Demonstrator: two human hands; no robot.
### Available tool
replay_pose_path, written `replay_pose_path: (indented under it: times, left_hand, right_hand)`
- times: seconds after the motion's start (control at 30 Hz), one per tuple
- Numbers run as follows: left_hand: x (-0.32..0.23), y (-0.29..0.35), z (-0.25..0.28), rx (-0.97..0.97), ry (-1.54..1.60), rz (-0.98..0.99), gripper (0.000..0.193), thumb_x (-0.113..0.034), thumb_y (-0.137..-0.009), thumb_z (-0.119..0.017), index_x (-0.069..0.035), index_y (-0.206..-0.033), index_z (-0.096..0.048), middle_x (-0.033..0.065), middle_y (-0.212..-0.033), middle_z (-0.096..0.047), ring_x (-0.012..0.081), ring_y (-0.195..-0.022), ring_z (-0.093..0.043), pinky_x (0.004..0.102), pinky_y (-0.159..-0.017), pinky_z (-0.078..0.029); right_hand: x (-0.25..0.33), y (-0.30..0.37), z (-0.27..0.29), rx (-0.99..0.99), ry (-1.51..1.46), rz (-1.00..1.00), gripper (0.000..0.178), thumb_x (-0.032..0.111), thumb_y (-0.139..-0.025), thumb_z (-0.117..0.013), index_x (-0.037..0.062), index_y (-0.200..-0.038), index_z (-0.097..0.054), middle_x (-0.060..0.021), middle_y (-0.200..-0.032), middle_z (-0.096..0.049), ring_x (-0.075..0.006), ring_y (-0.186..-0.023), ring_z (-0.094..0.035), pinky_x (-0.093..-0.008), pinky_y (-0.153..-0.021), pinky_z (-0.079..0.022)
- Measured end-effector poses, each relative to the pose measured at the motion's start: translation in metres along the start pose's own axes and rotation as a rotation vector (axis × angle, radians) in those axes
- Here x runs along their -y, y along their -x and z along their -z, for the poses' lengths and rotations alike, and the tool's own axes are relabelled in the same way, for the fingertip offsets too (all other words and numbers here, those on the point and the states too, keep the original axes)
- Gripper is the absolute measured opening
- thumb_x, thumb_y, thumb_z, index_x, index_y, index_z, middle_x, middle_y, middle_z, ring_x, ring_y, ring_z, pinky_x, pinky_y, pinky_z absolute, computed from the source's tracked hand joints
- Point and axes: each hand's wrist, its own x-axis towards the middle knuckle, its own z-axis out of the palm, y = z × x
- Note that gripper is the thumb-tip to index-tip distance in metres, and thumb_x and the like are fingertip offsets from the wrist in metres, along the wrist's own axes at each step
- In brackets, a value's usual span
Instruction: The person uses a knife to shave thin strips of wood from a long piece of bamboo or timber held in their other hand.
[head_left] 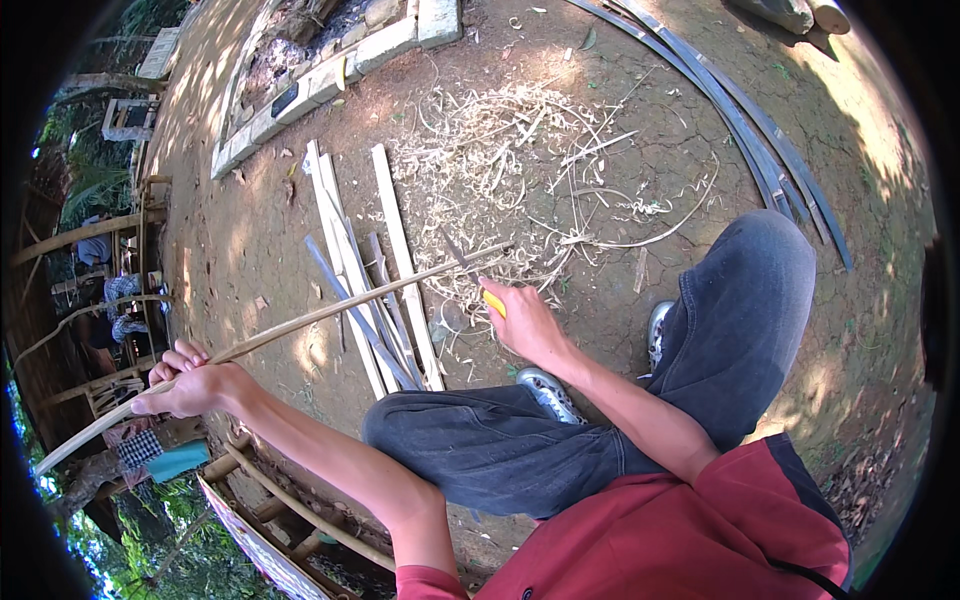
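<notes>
A long, thin bamboo strip (330,313) runs slantwise from the lower left up toward the middle. Near its lower left end my left hand (190,388) grips it, fingers wrapped around. My right hand (535,325) is closed on the yellow handle of a knife (494,303). The dark blade lies across the strip close to its far end and appears to touch it. Below that end, pale curled shavings (500,160) cover the ground.
Several split strips (390,230) lie on the ground left of the shavings. Long dark strips (740,110) curve at the upper right. A block border (330,85) with a dark flat object (285,98) on it stands at the top. Bamboo rails (270,480) and people are at the left.
</notes>
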Motion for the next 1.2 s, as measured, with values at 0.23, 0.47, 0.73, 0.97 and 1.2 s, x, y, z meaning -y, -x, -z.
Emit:
replay_pose_path:
  times: [0.23, 0.47, 0.73, 0.97, 1.2]
  left_hand:
    - [-0.021, 0.018, -0.018, 0.121, 0.037, 0.010, 0.063, -0.069, -0.095, -0.019, -0.013, -0.068, -0.029, 0.0016, -0.051, -0.024, 0.0137, -0.045, -0.022, 0.0246, -0.039, -0.018]
    - [-0.029, 0.025, -0.021, 0.191, 0.157, 0.045, 0.065, -0.074, -0.092, -0.023, -0.015, -0.067, -0.032, -0.0009, -0.050, -0.024, 0.0101, -0.043, -0.021, 0.0215, -0.038, -0.016]
    - [-0.059, 0.057, -0.036, 0.322, 0.218, 0.059, 0.066, -0.076, -0.089, -0.030, -0.014, -0.066, -0.028, -0.0016, -0.048, -0.023, 0.0082, -0.041, -0.020, 0.0198, -0.036, -0.015]
    - [-0.073, 0.072, -0.049, 0.333, 0.269, 0.057, 0.065, -0.075, -0.089, -0.034, -0.016, -0.064, -0.027, -0.0020, -0.046, -0.023, 0.0064, -0.038, -0.019, 0.0177, -0.034, -0.017]
    - [-0.078, 0.079, -0.049, 0.394, 0.310, 0.067, 0.066, -0.078, -0.087, -0.036, -0.016, -0.064, -0.027, -0.0027, -0.045, -0.025, 0.0054, -0.038, -0.022, 0.0166, -0.034, -0.018]
  right_hand:
    - [0.029, 0.012, -0.005, -0.065, 0.076, 0.235, 0.044, -0.004, -0.083, -0.062, 0.0015, -0.126, -0.060, -0.0205, -0.081, -0.070, -0.0237, -0.053, -0.064, -0.0365, -0.053, -0.056]
    - [0.017, 0.009, -0.007, -0.113, 0.192, 0.270, 0.044, -0.002, -0.083, -0.061, 0.0075, -0.126, -0.062, -0.0282, -0.106, -0.067, -0.0287, -0.068, -0.071, -0.0391, -0.065, -0.061]
    - [-0.004, -0.001, -0.006, -0.059, 0.351, 0.109, 0.048, -0.006, -0.081, -0.060, 0.0012, -0.128, -0.058, -0.0313, -0.103, -0.066, -0.0287, -0.063, -0.069, -0.0390, -0.060, -0.060]
    - [-0.010, -0.004, -0.012, -0.254, 0.240, 0.354, 0.046, -0.010, -0.079, -0.056, -0.0004, -0.125, -0.060, -0.0268, -0.093, -0.069, -0.0235, -0.052, -0.063, -0.0350, -0.052, -0.058]
    - [-0.010, -0.010, -0.006, -0.133, 0.130, 0.205, 0.045, -0.010, -0.080, -0.057, 0.0006, -0.124, -0.061, -0.0244, -0.092, -0.070, -0.0211, -0.056, -0.064, -0.0310, -0.052, -0.058]
